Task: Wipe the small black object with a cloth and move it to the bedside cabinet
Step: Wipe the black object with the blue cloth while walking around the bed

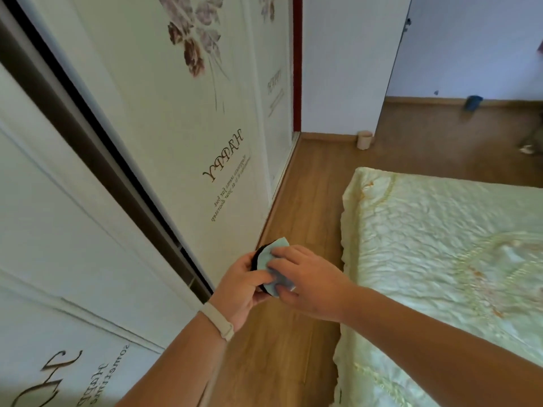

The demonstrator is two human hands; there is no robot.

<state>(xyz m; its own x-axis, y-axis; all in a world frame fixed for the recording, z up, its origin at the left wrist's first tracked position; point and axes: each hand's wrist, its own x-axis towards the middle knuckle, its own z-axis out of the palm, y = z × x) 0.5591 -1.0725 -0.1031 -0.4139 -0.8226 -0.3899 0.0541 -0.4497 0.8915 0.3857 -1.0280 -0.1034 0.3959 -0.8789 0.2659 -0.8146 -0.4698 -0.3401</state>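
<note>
My left hand [244, 284] grips the small round black object [259, 257] above the wooden floor [296, 201]. At its three o'clock, my right hand [308, 282] presses a pale blue cloth [277, 264] flat against it, fingers closed over the cloth.

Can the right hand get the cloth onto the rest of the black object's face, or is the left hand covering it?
Probably yes. The right hand already presses the cloth on the black object, and the left hand grips mostly its edge.
</note>
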